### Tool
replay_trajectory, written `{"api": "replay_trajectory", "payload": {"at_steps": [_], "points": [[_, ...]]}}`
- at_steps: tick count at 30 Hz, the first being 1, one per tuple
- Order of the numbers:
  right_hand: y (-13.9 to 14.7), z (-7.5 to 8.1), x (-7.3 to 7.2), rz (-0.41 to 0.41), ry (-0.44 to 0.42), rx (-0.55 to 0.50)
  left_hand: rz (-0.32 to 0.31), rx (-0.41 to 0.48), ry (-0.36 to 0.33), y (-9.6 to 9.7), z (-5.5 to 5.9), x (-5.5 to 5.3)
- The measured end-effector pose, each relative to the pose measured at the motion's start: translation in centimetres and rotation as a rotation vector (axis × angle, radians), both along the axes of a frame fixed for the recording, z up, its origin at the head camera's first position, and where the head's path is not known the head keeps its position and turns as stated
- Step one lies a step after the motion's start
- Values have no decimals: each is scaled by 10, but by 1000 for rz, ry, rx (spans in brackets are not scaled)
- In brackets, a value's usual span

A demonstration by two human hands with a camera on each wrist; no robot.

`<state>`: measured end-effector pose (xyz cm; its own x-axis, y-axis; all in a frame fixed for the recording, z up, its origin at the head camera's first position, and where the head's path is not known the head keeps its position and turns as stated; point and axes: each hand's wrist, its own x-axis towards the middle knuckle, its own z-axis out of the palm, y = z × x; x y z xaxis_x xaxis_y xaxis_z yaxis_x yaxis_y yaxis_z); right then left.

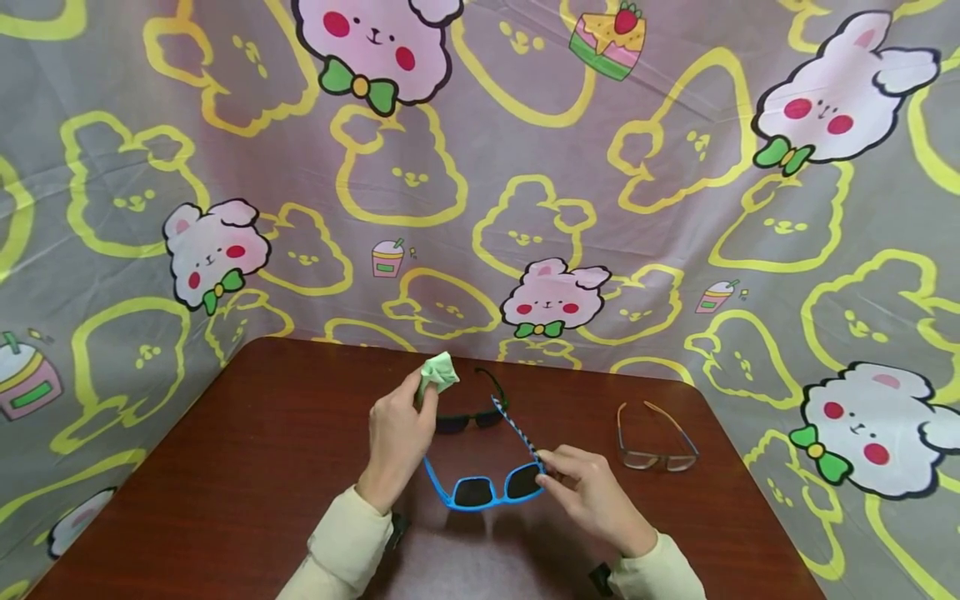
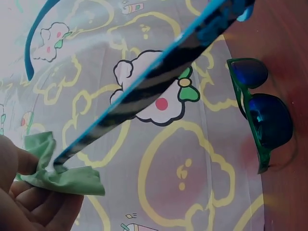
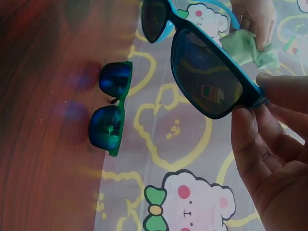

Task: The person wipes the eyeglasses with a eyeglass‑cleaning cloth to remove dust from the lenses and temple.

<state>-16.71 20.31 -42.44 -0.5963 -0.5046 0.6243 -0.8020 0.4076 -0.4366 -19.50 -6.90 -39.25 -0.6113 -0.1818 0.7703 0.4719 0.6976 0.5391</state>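
Observation:
My left hand pinches a crumpled light green cloth between thumb and fingers. In the left wrist view, the tip of a black-and-blue patterned temple of the blue sunglasses meets the cloth. My right hand grips those blue sunglasses at the corner by the hinge, thumb against fingertips. They are raised over the table with both temples unfolded and dark lenses facing me. In the head view, my left hand hides part of the left temple.
Behind the blue pair, green-framed sunglasses with mirrored blue lenses lie on the brown table. Clear-lensed eyeglasses with orange-tipped temples lie at the right. A patterned cloth curtain rises around the table's back and sides.

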Motion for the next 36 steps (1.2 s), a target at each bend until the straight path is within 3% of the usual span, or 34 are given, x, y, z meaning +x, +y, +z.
{"api": "replay_trajectory", "payload": {"at_steps": [7,13,18,26,36], "points": [[4,6,-2,-49,-24,1,-93,55,8,-8,-1,2],[5,11,-3,-74,-30,-15,-172,29,12,-11,-5,3],[5,14,-3,-97,-37,-21,-241,-33,68,-12,-8,2],[6,14,-7,-112,52,-69,-376,-112,195,-10,-10,1],[5,19,-8,-132,99,-56,-450,-344,288,5,-11,6]]}}
